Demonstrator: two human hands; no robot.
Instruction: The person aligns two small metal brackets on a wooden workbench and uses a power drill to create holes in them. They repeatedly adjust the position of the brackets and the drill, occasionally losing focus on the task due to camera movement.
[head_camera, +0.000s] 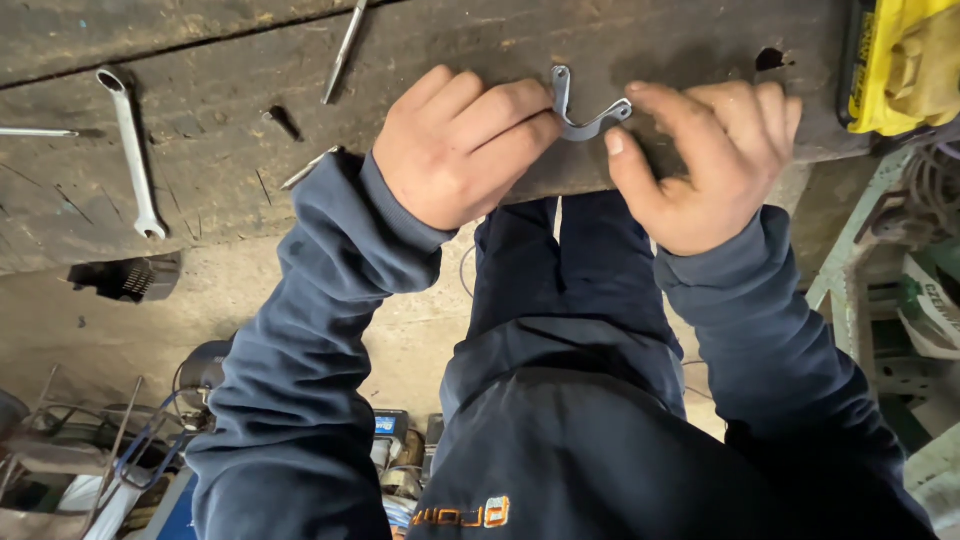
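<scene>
Head view, left hand (455, 150) and right hand (705, 165) both pinching metal clamp (583, 108), fingers curled.

Two hands (462, 145) (705, 165), one grey metal clamp (585, 108), one wrench (133, 150), one yellow tool (900, 62).

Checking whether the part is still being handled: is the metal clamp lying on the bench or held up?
Held: the clamp sits pinched between the left hand and right hand, above the bench.

The yellow tool (900, 65) is cut off by the top-right edge; the left hand's (462, 145) fingertips hide behind the metal clamp (583, 108).
</scene>
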